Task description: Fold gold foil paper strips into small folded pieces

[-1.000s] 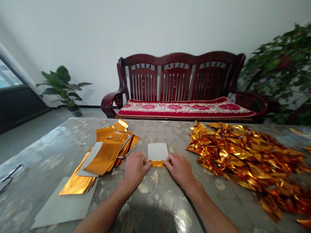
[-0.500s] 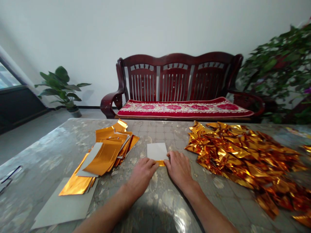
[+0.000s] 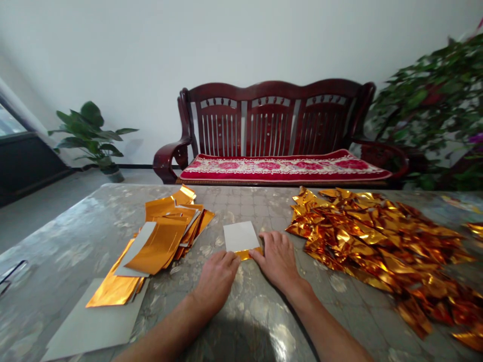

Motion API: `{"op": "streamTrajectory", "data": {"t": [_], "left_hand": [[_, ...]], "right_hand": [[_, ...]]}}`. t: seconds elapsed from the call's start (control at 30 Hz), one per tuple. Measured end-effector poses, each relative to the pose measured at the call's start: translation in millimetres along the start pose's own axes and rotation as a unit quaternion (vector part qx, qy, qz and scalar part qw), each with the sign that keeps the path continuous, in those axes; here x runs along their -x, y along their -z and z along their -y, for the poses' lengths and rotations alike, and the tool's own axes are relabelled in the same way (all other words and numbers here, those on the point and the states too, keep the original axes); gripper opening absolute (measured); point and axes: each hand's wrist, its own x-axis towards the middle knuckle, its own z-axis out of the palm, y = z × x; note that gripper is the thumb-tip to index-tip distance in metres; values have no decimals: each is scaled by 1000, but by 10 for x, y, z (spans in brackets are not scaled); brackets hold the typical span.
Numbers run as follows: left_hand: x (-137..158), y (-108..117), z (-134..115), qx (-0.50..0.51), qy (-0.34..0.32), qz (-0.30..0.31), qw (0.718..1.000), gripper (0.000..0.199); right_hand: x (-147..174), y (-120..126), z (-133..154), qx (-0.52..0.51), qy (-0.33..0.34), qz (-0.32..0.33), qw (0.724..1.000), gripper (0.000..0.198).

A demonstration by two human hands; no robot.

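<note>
A small sheet of foil paper (image 3: pixel 241 235) lies pale side up on the table, tilted a little. Its near edge is folded over as a narrow gold strip. My left hand (image 3: pixel 218 276) is closed at the near left corner, fingertips at the end of the strip. My right hand (image 3: pixel 278 257) grips the right side, thumb pressed on the strip and curled fingers by the edge. To the left is a loose stack of gold foil papers (image 3: pixel 158 246), some showing their pale backs. A heap of folded gold foil pieces (image 3: pixel 362 241) spreads out on the right.
Under the stack lies a large grey sheet (image 3: pixel 94 327) on the patterned tabletop (image 3: pixel 181 322). Dark-framed glasses (image 3: pixel 13 274) appear at the left edge. Behind the table stand a wooden bench (image 3: pixel 269 118) with a red cushion, and potted plants (image 3: pixel 92 133) on both sides.
The foil paper has turned slightly, its far edge swinging left. My left hand has shifted a little down and left at its corner; my right thumb has slid slightly left along the strip.
</note>
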Motion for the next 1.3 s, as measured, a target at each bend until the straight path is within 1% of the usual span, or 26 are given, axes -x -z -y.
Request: {"op": "streamTrajectory", "data": {"t": [0.1, 0.27, 0.37, 0.47, 0.53, 0.6, 0.7, 0.77, 0.93, 1.0, 1.07, 1.1, 1.17, 1.2, 1.23, 1.27, 1.3], "left_hand": [[7, 14, -7, -11, 6, 5, 1000, 24], [16, 44, -21, -19, 17, 14, 1000, 23], [22, 54, -41, -13, 21, 21, 999, 25], [16, 38, -81, 1, 37, 30, 999, 29], [4, 13, -115, 15, 45, 31, 998, 30], [-11, -13, -149, 31, 46, 24, 998, 30], [-27, -33, -187, 54, 48, 17, 997, 32], [-29, -32, -199, 67, 44, 14, 997, 32], [-20, -41, -189, 109, 33, -8, 994, 25], [-27, -56, -169, 146, 29, -49, 988, 25], [-46, -65, -138, 185, 22, -133, 973, 31], [-60, -64, -118, 197, 16, -185, 963, 37], [-90, -51, -76, 201, 2, -277, 940, 49], [-104, -39, -55, 200, -8, -304, 931, 52], [-117, -27, -36, 203, -20, -316, 926, 51], [-128, -14, -19, 213, -31, -320, 923, 46], [-137, -3, -4, 230, -40, -320, 918, 39]], "right_hand": [[0, 15, -29, 0, -2, 6, 1000, 45], [-24, 23, -41, 2, -19, 5, 1000, 35], [-44, 15, -77, -3, -34, -4, 999, 27], [-43, 22, -113, -22, -54, -19, 998, 18], [-25, 43, -114, -30, -57, -21, 998, 21], [1, 69, -89, -25, -48, -20, 998, 26], [29, 95, -29, -16, -44, -23, 999, 18], [28, 88, 2, -23, -50, -26, 998, 17], [-14, 0, 21, -104, -46, -37, 993, 4], [-20, -22, 24, -155, -40, -46, 986, 4], [-6, -10, 40, -197, -1, -91, 976, 6], [8, 11, 55, -207, 39, -129, 969, 7], [48, 70, 101, -208, 147, -210, 944, 8], [70, 104, 129, -207, 197, -241, 928, 8], [91, 136, 159, -214, 238, -258, 912, 9], [109, 163, 188, -223, 269, -265, 899, 12], [123, 185, 211, -231, 282, -269, 891, 14]]}}
